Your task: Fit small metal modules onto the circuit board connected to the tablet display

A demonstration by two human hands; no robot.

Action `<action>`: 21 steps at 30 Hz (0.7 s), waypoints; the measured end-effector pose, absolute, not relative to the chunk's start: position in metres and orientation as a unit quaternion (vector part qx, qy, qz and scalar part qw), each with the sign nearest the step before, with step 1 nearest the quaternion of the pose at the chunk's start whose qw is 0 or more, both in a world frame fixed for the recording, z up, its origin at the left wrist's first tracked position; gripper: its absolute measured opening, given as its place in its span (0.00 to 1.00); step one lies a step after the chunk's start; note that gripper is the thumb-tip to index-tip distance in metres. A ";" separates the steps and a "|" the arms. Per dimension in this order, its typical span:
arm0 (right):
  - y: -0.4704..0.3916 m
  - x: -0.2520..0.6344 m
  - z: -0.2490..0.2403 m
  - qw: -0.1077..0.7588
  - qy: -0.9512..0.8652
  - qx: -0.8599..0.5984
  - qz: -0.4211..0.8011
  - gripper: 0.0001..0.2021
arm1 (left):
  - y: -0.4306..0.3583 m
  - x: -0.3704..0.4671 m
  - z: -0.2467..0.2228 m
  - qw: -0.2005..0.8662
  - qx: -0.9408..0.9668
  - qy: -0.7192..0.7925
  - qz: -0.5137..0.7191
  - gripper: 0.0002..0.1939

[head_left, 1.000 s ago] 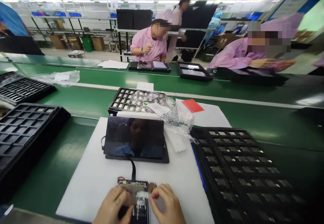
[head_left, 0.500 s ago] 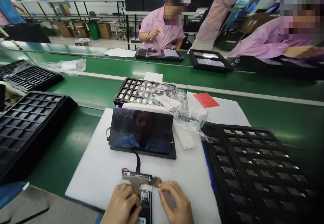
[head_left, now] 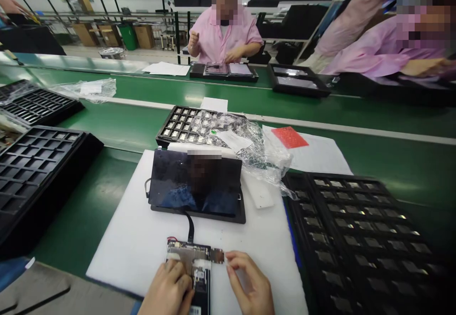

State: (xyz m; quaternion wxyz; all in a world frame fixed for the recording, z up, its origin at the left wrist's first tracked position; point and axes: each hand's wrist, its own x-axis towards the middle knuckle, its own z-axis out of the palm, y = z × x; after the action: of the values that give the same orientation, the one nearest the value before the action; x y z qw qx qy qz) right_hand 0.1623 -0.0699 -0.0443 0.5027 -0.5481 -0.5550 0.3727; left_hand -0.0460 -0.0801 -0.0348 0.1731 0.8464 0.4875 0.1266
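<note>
An opened device with exposed circuitry (head_left: 201,281) lies on a white foam sheet (head_left: 121,239). My left hand (head_left: 171,286) rests on its left side with fingers curled round the edge. A small flat module (head_left: 217,255) sticks out from the device's upper right. Beside that module is my right hand (head_left: 247,279), its thumb and index fingertips close together near the module's edge; whether they pinch anything is too small to tell. A black ribbon cable (head_left: 189,227) runs from the device up to a dark screen (head_left: 195,182) propped on the foam.
Black trays of small parts stand at the right (head_left: 366,229) and behind the screen (head_left: 178,124). Another black tray (head_left: 35,163) is at the left. Crumpled clear plastic (head_left: 263,146) and a red sheet (head_left: 289,137) lie behind. People in pink sit across the green bench (head_left: 142,115).
My right hand's fingertips have drawn slightly away from the module, which shows more fully. The view has shifted a little. Across the bench, the person has raised their head and moved their hands.
</note>
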 end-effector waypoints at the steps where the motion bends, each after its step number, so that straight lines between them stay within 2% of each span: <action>1: -0.070 0.163 -0.044 0.501 -0.552 -0.551 0.375 0.08 | -0.081 -0.047 -0.036 0.174 0.848 0.486 0.118 0.08; 14: -0.067 0.172 -0.035 0.459 -0.610 -0.542 0.352 0.06 | -0.080 -0.032 -0.019 0.132 0.846 0.509 0.093 0.10; 18: -0.067 0.169 -0.039 0.487 -0.591 -0.532 0.361 0.06 | -0.080 -0.038 -0.028 0.097 0.859 0.492 0.105 0.09; 21: -0.066 0.164 -0.047 0.531 -0.569 -0.516 0.356 0.07 | -0.080 -0.045 -0.041 0.022 0.879 0.457 0.136 0.07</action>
State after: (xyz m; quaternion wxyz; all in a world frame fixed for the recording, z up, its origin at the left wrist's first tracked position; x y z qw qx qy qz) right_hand 0.1644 -0.0660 -0.0467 0.5315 -0.5163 -0.5694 0.3559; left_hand -0.0451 -0.0799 -0.0411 0.0216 0.8786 0.4574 0.1358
